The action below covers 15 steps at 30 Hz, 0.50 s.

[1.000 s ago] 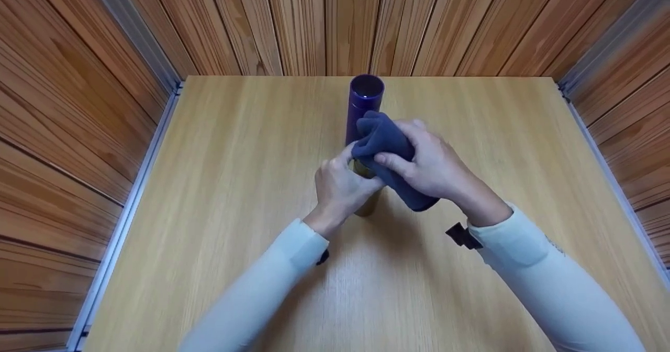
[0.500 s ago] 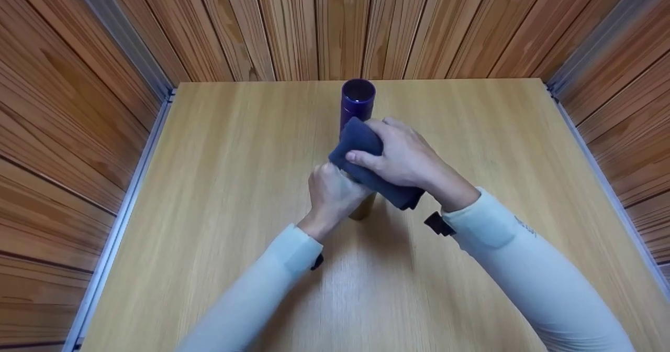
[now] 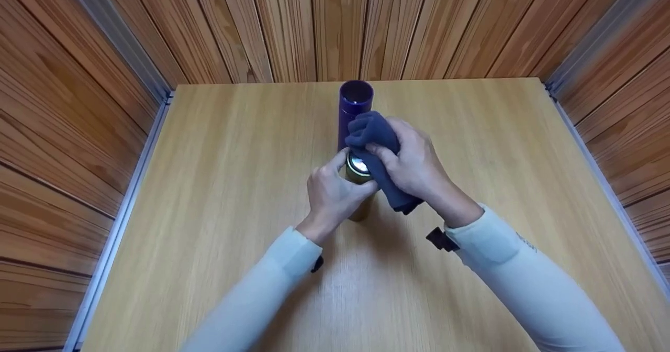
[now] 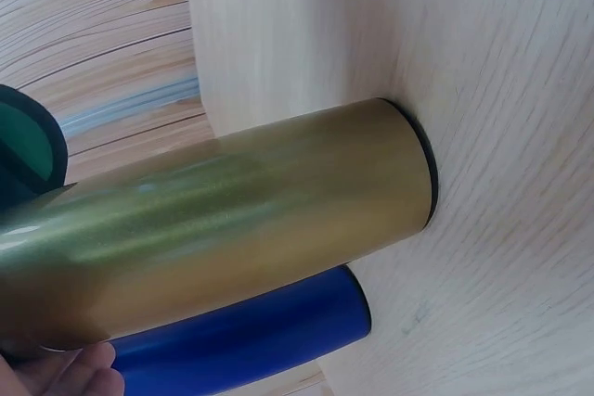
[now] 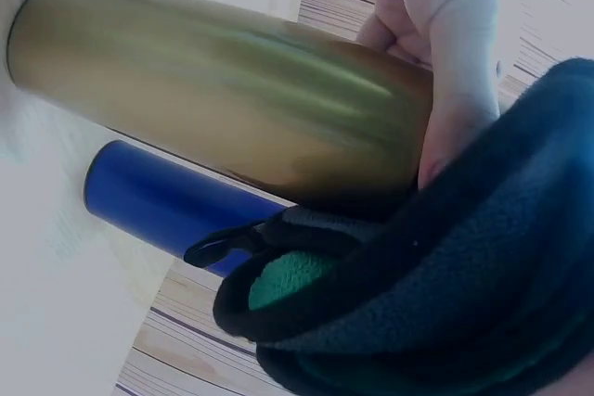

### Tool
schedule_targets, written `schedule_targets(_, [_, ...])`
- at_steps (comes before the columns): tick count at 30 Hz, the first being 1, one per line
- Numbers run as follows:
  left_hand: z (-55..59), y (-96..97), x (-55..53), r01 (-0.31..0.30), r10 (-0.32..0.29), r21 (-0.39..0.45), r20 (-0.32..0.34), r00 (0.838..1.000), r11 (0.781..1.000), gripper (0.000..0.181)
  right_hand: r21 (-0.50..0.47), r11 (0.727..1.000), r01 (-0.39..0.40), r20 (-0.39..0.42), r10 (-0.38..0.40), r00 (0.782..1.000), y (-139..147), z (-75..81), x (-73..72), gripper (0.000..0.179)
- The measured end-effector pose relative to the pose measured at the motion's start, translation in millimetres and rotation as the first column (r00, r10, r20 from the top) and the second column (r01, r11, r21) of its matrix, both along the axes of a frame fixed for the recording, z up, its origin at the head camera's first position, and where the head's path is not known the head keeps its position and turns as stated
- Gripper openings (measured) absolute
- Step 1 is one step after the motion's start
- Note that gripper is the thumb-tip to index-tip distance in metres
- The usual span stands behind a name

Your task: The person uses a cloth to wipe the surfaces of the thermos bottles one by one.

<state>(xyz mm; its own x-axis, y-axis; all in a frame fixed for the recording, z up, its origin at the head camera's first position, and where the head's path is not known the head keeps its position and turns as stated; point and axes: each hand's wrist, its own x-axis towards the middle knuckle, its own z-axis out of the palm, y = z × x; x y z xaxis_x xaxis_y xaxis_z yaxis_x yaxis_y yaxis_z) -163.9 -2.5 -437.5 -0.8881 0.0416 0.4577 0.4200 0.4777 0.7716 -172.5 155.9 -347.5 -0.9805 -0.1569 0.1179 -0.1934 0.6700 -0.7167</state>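
Note:
A gold-green flask (image 3: 361, 213) stands upright on the table, its round top shiny. My left hand (image 3: 332, 192) grips it near the top, thumb and fingers around its sides. In the right wrist view, the left thumb lies along the gold flask (image 5: 232, 90) near its upper end. My right hand (image 3: 416, 163) holds a folded dark blue cloth (image 3: 374, 137) against the right side of that top. Green lining shows inside the cloth (image 5: 445, 257) up close. Just behind stands a taller-looking purple-blue flask (image 3: 356, 98), untouched by either hand; its lower part is hidden in the head view.
The wooden tabletop (image 3: 235, 158) spreads around the flasks. Wood-plank walls (image 3: 340, 27) rise at the back and both sides, with metal rails (image 3: 125, 179) along the side edges.
The right hand slid the cloth left over the gold flask's top, then back to the right, uncovering the shiny top. The left hand keeps its grip; the view shifted slightly.

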Motion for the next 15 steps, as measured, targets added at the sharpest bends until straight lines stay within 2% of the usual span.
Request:
schedule_targets(4, [-0.4, 0.7, 0.5, 0.007, -0.007, 0.004, 0.009, 1.000, 1.000, 0.060, 0.008, 1.000, 0.012, -0.005, -0.012, 1.000, 6.1, -1.9, 8.7, 0.038])
schedule_targets(8, [-0.5, -0.2, 0.3, 0.013, -0.013, 0.011, -0.013, 1.000, 1.000, 0.058, 0.060, 0.998, -0.030, -0.012, 0.030, 0.999, 7.7, 0.9, 17.4, 0.047])
schedule_targets(11, [-2.0, -1.7, -0.9, 0.005, -0.005, 0.006, -0.052, 0.999, 1.000, 0.053, 0.138, 0.988, -0.072, -0.018, 0.075, 0.997, 4.9, 4.8, 22.4, 0.058])
schedule_targets(15, [-3.9, -3.1, -2.4, -0.008, 0.006, -0.021, -0.089, 0.996, 1.000, 0.042, 0.264, 0.958, -0.116, -0.003, 0.121, 0.993, -1.8, 10.2, 23.1, 0.071])
